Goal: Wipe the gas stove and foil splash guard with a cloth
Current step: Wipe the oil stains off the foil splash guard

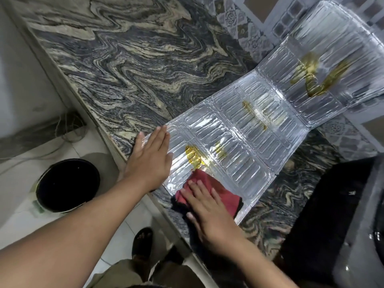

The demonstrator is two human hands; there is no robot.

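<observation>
**Thin foil, soft cloth: a guard that needed pinning down**

The foil splash guard point(239, 129) lay unfolded across the marbled bench point(128, 65), its far panels rising against the tiled wall. Yellow greasy smears point(194, 156) marked the nearest panel, with more on the middle and far panels. The left hand point(150, 161) rested flat on the guard's near-left corner, fingers straight and together, gripping nothing. The right hand point(209, 213) pressed flat on a red cloth point(220, 194) at the guard's near edge, fingers spread over it rather than closed around it.

The guard looked light, thin and easily creased, likely to slide or buckle under a hard stroke, so a flat palm at the corner seemed the sound hold. The cloth was soft and bunched. The black stove point(324, 215) stood at the right, just beside the guard.
</observation>
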